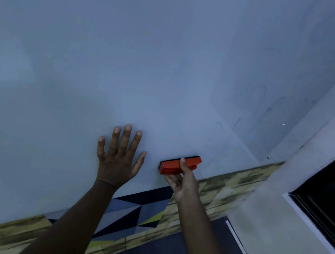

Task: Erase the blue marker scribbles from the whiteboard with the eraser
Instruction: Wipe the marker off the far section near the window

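The eraser [180, 165], gripped between thumb and fingers of the right hand [181, 180], sits pad-down near the whiteboard's [169, 65] lower edge while the left hand [117, 159] rests flat with spread fingers, so wiping seems underway, and next should sweep up-right toward the faint blue scribbles [268, 104].

Orange eraser [180, 164] (dark felt side) against whiteboard [128, 60]; faint blue scribbles [268, 104].
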Motion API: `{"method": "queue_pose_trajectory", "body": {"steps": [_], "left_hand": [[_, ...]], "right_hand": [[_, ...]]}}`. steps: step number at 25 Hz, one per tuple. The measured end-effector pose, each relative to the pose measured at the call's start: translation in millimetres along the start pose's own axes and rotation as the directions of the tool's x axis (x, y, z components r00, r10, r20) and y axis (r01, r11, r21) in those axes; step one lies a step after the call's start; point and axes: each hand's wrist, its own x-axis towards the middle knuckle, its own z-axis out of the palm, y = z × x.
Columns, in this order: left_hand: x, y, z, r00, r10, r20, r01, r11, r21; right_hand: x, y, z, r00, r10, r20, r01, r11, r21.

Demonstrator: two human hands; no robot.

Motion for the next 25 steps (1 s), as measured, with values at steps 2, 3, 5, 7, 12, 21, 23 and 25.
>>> {"method": "queue_pose_trajectory", "body": {"steps": [2, 3, 5, 7, 12, 21, 23, 25], "left_hand": [[-2.4, 5.6, -3.7, 0.999, -0.033, 0.042, 0.032, 0.999, 0.018], [-3.4, 8.7, -5.7, 0.997, -0.048, 0.057, 0.046, 0.998, 0.034], [-4.0, 16.0, -9.0, 0.99, -0.101, 0.097, 0.096, 0.994, 0.046], [-1.6, 36.9, -11.6, 0.965, -0.214, 0.151, 0.211, 0.977, 0.032], [2.7, 121.6, -13.0, 0.855, -0.469, 0.219, 0.469, 0.881, 0.059], [14.7, 146.2, -48.2, 0.801, -0.491, 0.342, 0.521, 0.853, 0.003], [24.3, 143.3, -47.6, 0.848, -0.419, 0.326, 0.445, 0.895, -0.008], [36.3, 147.0, -41.8, 0.881, -0.357, 0.309, 0.381, 0.924, -0.018]], "right_hand": [[22.3, 6.3, -19.0, 0.998, -0.001, -0.059, -0.004, 0.997, -0.077], [34.4, 7.7, -30.9, 0.996, -0.003, -0.093, -0.008, 0.993, -0.116], [59.8, 4.7, -54.0, 0.991, 0.013, -0.132, -0.034, 0.986, -0.161], [85.1, -11.6, -74.7, 0.992, 0.034, -0.121, -0.056, 0.98, -0.19], [142.8, -65.9, -111.6, 0.991, 0.011, -0.135, -0.047, 0.963, -0.266], [127.4, -51.5, -107.9, 0.867, -0.498, 0.001, 0.39, 0.678, -0.623], [95.5, -47.4, -94.6, 0.753, -0.635, 0.173, 0.583, 0.523, -0.622], [66.6, -37.4, -84.0, 0.678, -0.6, 0.425, 0.695, 0.333, -0.637]]}}
